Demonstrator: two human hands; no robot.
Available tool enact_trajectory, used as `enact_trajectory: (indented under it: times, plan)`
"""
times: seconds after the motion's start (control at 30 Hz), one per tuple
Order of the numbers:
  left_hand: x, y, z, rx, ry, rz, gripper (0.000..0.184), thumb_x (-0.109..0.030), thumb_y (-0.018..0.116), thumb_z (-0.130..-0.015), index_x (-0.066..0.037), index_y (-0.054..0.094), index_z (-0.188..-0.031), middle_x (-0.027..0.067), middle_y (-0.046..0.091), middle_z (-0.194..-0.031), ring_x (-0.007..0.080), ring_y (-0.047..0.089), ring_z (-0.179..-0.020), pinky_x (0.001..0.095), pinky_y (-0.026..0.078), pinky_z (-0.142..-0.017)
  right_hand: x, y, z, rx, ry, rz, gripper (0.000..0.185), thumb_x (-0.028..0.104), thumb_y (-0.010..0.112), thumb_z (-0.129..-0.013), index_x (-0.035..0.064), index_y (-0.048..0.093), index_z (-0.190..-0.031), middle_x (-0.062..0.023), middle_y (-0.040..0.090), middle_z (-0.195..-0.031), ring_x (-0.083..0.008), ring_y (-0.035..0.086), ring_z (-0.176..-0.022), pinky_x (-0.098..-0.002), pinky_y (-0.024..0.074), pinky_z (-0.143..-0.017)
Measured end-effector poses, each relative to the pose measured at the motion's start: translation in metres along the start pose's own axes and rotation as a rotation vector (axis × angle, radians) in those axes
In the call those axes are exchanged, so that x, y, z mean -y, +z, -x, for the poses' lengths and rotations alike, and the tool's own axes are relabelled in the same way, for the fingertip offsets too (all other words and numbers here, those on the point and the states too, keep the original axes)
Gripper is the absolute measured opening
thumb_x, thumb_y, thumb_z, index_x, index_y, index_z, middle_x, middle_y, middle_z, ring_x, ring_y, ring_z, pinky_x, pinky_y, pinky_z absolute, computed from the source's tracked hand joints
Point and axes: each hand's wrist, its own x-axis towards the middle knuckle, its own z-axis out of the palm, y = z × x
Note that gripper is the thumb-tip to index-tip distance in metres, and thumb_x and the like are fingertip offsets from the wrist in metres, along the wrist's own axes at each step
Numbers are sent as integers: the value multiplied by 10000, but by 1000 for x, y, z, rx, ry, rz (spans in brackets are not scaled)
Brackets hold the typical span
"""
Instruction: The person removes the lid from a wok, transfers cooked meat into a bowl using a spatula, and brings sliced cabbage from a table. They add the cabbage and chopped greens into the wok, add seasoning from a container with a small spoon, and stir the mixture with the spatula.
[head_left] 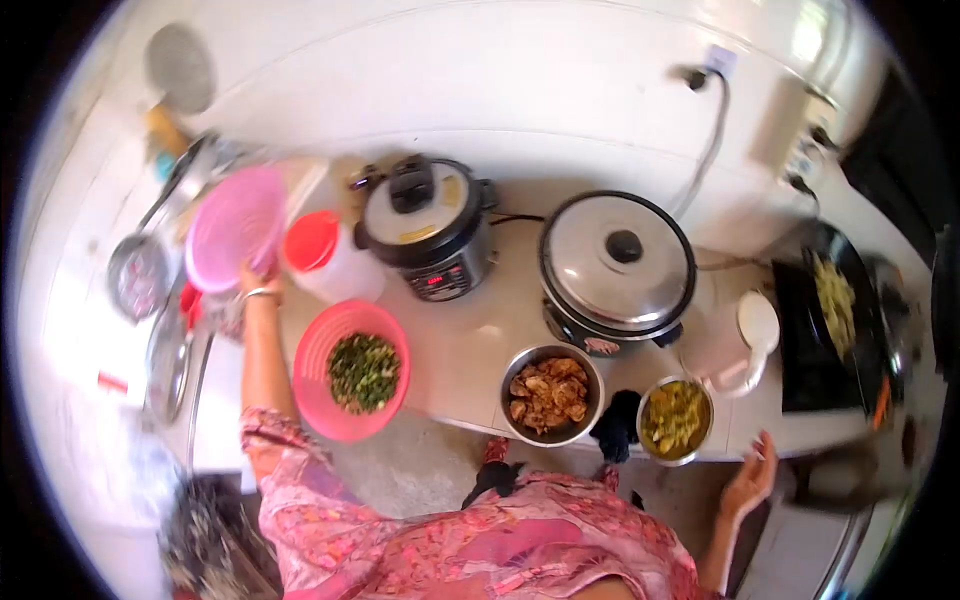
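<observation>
At the left, my left hand (262,275) grips the rim of a pink plastic basin (235,222); the fingers are partly blurred. Just right of that hand stands a white plastic jar (335,275) with a red lid. A coral-pink colander (312,400) holding chopped greens (365,375) sits close to my left forearm. On the other side, my right hand (750,482) is held off the counter's front edge, empty, fingers apart. Nearest to it is a steel bowl (708,425) of yellowish-green food. Left of that is a steel bowl (597,400) of browned meat pieces.
An electric pressure cooker (425,225) and a large lidded rice cooker (618,262) stand along the wall. A white rice paddle (757,335) lies to their right. Far right, a wok (840,300) of shredded vegetables rests on a black stove. A dark cloth (617,425) hangs at the counter edge.
</observation>
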Motion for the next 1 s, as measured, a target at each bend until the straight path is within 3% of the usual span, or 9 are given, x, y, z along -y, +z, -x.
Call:
enact_trajectory:
  times: [0.13,0.2,0.27,0.33,0.47,0.57,0.63,0.9,1.0]
  plan:
    - [-5,1,-120,190,-81,-168,414,-205,534,-855,11,499,-1206,185,564,-1158,356,586,-953,452,561,-785,89,57,42,180,-68,91,227,-24,580,-834,-15,646,-1051,-160,656,-1004,-268,628,-920,-348,496,-831]
    - [-3,-29,-180,442,920,-1568,446,-198,617,-841,14,494,-1213,175,574,-1164,301,592,-958,387,536,-810,109,72,62,214,24,4,228,-33,595,-815,-12,655,-1035,-162,661,-1008,-284,632,-919,-376,486,-841]
    - [-3,-12,-155,646,1146,-1577,516,-260,643,-853,-1,461,-1261,164,566,-1157,297,571,-1034,377,503,-891,119,78,75,232,-104,67,236,-33,583,-830,14,651,-1052,-133,652,-981,-233,632,-874,-322,499,-783]
    - [0,29,-137,263,-209,-218,570,-319,634,-861,-11,432,-1296,161,542,-1187,312,526,-1125,403,486,-945,130,84,89,238,67,-72,249,-13,591,-836,23,649,-1075,-120,650,-988,-197,626,-860,-290,504,-756]
    - [-1,51,-87,229,-282,-299,602,-381,584,-888,-17,398,-1329,154,500,-1248,325,483,-1181,430,470,-979,133,98,109,287,102,-121,265,7,593,-848,31,642,-1108,-120,645,-1035,-176,619,-867,-269,507,-724]
    - [6,8,-100,416,-212,-460,585,-401,514,-923,-20,384,-1347,145,450,-1327,310,473,-1202,447,408,-1038,132,108,124,360,139,-182,276,13,589,-852,37,636,-1123,-133,642,-1058,-192,625,-864,-275,512,-714]
    - [16,-35,-86,747,-188,-460,569,-389,463,-947,-30,360,-1376,143,409,-1385,296,448,-1242,444,342,-1078,127,113,133,425,147,-248,288,27,594,-852,42,629,-1137,-139,644,-1074,-196,630,-836,-281,514,-703]
    - [31,-191,80,444,-253,-952,600,-326,595,-884,-37,383,-1366,142,514,-1310,253,576,-1101,353,503,-898,116,128,147,655,296,-351,265,53,573,-882,10,626,-1138,-124,663,-1037,-188,635,-888,-308,515,-769]
    - [39,-252,76,422,-230,-1044,573,-141,631,-871,-49,364,-1369,110,538,-1209,232,573,-1078,332,511,-874,118,134,144,713,304,-373,294,46,557,-897,34,603,-1186,-112,645,-1057,-146,633,-823,-256,518,-682]
